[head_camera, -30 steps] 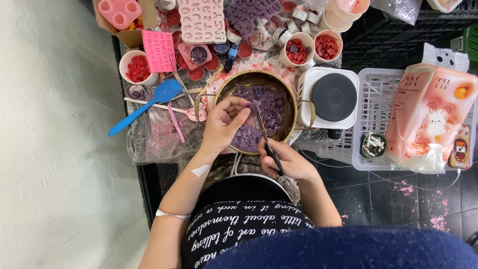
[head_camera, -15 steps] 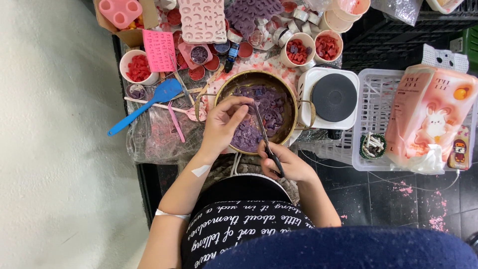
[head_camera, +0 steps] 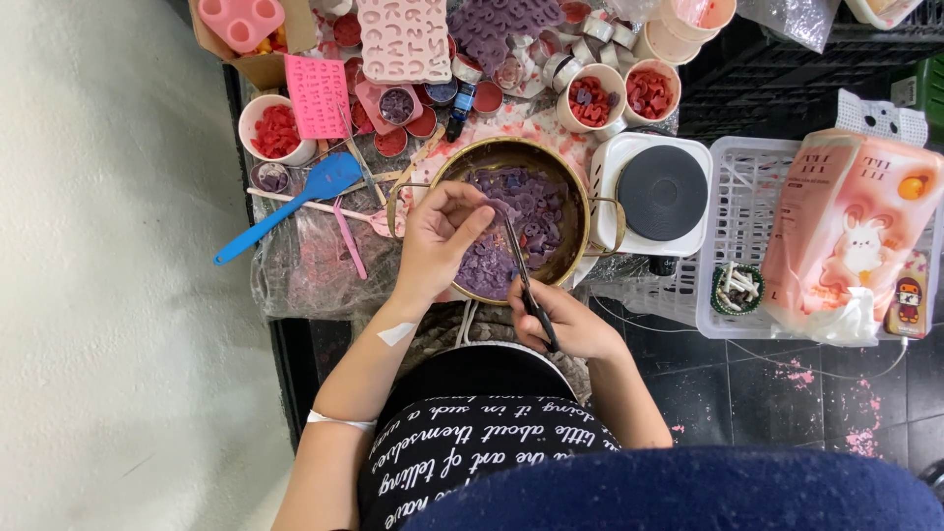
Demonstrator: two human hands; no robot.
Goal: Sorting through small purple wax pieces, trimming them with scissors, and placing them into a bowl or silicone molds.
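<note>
A round brass-coloured pot (head_camera: 462, 162) holds several purple wax pieces (head_camera: 536, 211). My left hand (head_camera: 442, 236) reaches over the pot's near left side and pinches a small purple piece at its fingertips. My right hand (head_camera: 565, 320) is at the pot's near rim, gripping dark scissors (head_camera: 526, 280) whose blades point up into the pot toward the piece in my left fingers.
A white hot plate (head_camera: 661, 192) stands right of the pot. A white basket (head_camera: 747, 246) holds a pink bag (head_camera: 846, 236). A blue spatula (head_camera: 295, 202), pink moulds (head_camera: 403, 39) and cups of red pieces (head_camera: 275, 133) crowd the table's far side.
My left hand has curled its fingers and shifted slightly over the pot. The scissors tilt a little more toward the left fingers. Otherwise nothing moved.
</note>
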